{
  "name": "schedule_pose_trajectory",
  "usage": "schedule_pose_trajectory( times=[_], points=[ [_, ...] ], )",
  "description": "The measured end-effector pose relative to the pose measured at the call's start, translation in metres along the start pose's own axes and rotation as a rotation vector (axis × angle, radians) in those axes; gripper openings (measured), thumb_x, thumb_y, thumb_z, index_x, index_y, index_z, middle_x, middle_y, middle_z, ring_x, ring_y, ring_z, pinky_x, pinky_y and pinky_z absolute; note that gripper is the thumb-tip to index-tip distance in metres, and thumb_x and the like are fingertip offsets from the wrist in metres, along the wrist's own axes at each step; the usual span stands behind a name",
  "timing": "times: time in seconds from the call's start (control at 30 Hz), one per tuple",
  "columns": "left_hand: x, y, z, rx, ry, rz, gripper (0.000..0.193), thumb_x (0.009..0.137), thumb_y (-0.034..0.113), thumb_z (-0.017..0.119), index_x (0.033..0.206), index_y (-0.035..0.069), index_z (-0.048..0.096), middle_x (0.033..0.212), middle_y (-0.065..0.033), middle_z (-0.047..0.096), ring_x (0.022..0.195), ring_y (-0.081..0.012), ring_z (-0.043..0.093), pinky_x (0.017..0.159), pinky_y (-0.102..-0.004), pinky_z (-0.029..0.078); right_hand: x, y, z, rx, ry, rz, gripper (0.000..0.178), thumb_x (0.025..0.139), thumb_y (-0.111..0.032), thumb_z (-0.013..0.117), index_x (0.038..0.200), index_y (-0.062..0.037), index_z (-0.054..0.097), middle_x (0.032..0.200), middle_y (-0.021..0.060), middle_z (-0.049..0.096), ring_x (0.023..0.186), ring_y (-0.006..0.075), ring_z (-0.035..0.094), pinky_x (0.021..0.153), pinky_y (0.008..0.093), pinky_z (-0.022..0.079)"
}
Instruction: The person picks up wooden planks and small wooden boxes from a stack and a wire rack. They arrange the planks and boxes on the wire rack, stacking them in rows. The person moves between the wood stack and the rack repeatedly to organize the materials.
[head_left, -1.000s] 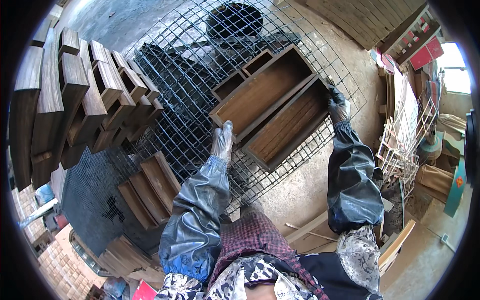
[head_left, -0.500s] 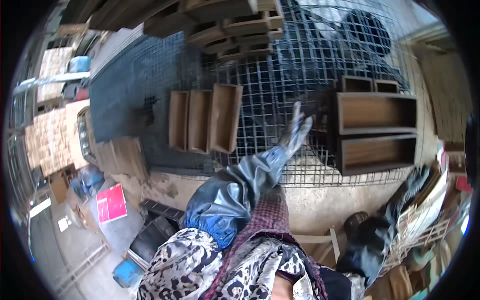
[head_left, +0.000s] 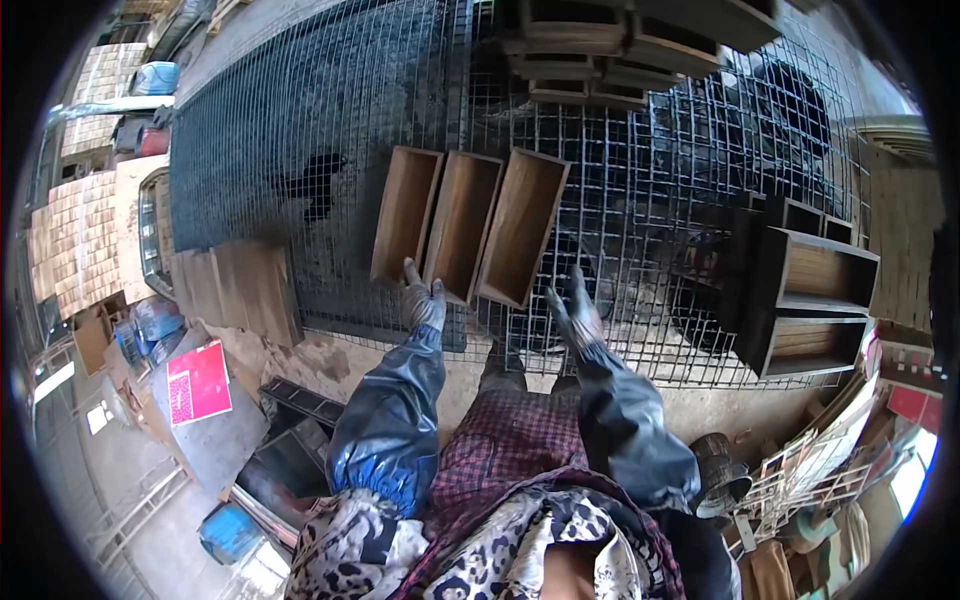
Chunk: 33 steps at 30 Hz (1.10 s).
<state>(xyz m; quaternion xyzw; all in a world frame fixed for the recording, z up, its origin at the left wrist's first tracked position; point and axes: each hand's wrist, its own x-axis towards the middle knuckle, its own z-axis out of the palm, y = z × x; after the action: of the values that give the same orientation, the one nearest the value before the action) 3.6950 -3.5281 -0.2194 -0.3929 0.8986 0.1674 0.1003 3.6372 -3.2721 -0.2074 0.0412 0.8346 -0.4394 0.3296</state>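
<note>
Three open wooden boxes point(head_left: 465, 225) lie side by side on the wire mesh rack point(head_left: 650, 200), at twelve o'clock from both hands. They look rigid and light, best gripped by their near end walls. The gloved left hand point(head_left: 422, 297) touches the middle box's near end, fingers loosely extended. At three o'clock from it, the gloved right hand point(head_left: 577, 312) hovers, fingers spread, holding nothing.

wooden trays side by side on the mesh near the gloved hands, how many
3: the left tray just above the left hand, the middle tray, and the right tray nearest the right hand. Other wooden boxes lie further off.
</note>
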Motion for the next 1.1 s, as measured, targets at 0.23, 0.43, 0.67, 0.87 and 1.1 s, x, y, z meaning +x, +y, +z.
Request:
schedule_pose_trajectory(
  times=[0.23,0.43,0.67,0.87,1.1],
  points=[
    [0.025,-0.056,-0.019,-0.111,-0.095,0.137,0.067,0.076,0.017,0.055,0.132,0.022,0.019,0.128,-0.0227,0.025,0.108,-0.0380,0.042,0.086,-0.0410,0.039,0.060,-0.015,0.070,-0.323,0.080,0.370,0.053,0.077,-0.041,0.048,0.122,-0.0147,0.036,0.090,0.0205,0.058,0.082,0.0344,0.057,0.066,0.0428,0.045],
    [0.041,-0.080,-0.027,-0.196,-0.114,0.284,0.070,0.075,0.008,0.056,0.132,0.023,0.018,0.123,-0.0198,0.030,0.107,-0.0340,0.040,0.086,-0.0374,0.039,0.042,-0.011,0.089,-0.354,0.135,0.434,0.051,0.078,-0.034,0.049,0.123,-0.0142,0.034,0.090,0.0196,0.058,0.083,0.0349,0.057,0.069,0.0410,0.045],
    [0.036,-0.093,-0.043,-0.313,-0.091,0.355,0.071,0.075,0.008,0.056,0.133,0.022,0.018,0.119,-0.0209,0.034,0.107,-0.0361,0.040,0.087,-0.0392,0.037,0.035,-0.039,0.114,-0.339,0.383,-0.213,0.046,0.072,-0.011,0.060,0.115,-0.0162,0.044,0.126,0.0182,0.029,0.099,0.0365,0.048,0.075,0.0343,0.045],
    [0.014,-0.108,-0.049,-0.295,-0.069,0.360,0.076,0.070,0.001,0.058,0.133,0.015,0.017,0.122,-0.0202,0.035,0.111,-0.0343,0.037,0.093,-0.0365,0.032,0.042,-0.063,0.184,-0.073,0.461,0.126,0.060,0.066,-0.033,0.068,0.112,-0.0071,0.039,0.114,0.0199,0.041,0.106,0.0317,0.042,0.088,0.0343,0.036],
    [0.006,-0.109,-0.061,-0.455,-0.124,0.319,0.071,0.073,0.002,0.055,0.132,0.005,0.017,0.130,-0.0174,0.029,0.118,-0.0299,0.031,0.098,-0.0320,0.025,0.043,-0.047,0.175,-0.156,0.305,0.202,0.023,0.074,-0.021,0.055,0.089,-0.0052,0.048,0.079,0.0171,0.057,0.076,0.0350,0.055,0.064,0.0401,0.044]
  ],
)
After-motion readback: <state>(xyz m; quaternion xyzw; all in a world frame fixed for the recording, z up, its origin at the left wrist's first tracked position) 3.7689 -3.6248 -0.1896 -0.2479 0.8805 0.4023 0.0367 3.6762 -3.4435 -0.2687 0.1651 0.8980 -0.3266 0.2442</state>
